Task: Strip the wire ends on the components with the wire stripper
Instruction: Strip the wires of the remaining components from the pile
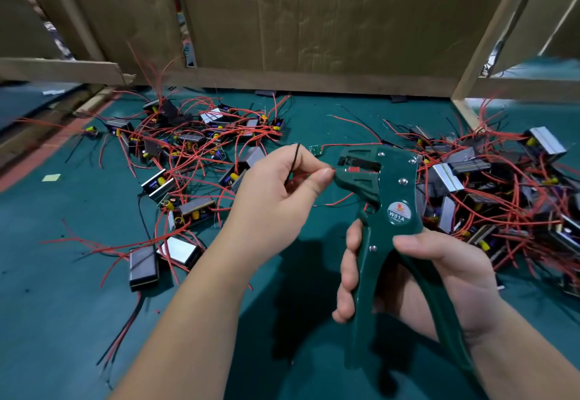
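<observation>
Far left: desk (56,321) covered in a teal mat, with a reddish strip (37,154) along its left edge and a small yellow paper scrap (51,177) lying flat nearby. Left-centre: left pile of components (188,161), small boxed modules with tangled red and black leads, spread on the mat. Behind: brown cardboard sheets (314,22) stand as a back wall, held in a pale wooden frame (489,41); what shows through the gaps is too blurred to tell. Centre: left grip (282,186) raised over the mat, thumb and forefinger pinching thin wire, with a black wire (293,161) looping over the forefinger. Fingertips touch the mouth of the wire stripper (389,192). Stripper is green, head up and pointing left, held above the desk. Right grip (445,280) is wrapped round both handles, fingers on the left one, thumb across the right. Far right: right pile of components (508,186), denser, on the mat.
</observation>
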The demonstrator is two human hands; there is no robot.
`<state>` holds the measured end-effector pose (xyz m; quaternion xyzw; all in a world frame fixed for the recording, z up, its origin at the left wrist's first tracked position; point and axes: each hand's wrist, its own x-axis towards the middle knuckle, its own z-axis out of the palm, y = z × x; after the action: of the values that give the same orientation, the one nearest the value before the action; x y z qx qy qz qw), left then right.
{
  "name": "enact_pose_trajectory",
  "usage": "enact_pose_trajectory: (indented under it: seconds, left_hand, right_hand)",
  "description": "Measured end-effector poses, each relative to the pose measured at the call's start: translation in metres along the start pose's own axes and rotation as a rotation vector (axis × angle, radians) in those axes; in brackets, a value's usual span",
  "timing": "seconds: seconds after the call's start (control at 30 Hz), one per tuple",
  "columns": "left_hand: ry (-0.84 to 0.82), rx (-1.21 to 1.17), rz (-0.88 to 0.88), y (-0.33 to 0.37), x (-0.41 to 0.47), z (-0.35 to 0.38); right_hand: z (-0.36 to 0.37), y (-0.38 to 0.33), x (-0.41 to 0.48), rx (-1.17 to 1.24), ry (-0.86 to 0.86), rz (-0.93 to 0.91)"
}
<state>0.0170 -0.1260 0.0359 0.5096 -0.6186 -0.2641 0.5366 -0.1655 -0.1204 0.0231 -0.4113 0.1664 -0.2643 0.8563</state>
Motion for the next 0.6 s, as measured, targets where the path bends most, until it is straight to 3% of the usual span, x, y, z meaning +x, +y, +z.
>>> enact_pose_trajectory:
  seconds: [0.23, 0.6]
  left_hand:
    - [-0.014, 0.087, 0.104, 0.003, 0.0, -0.009]
    - [-0.043, 0.051, 0.038, -0.005, 0.001, -0.01]
  right_hand:
    - [-0.002, -0.001, -0.002, -0.122, 0.054, 0.014]
    - [0.001, 0.004, 0.0, -0.195, 0.234, 0.031]
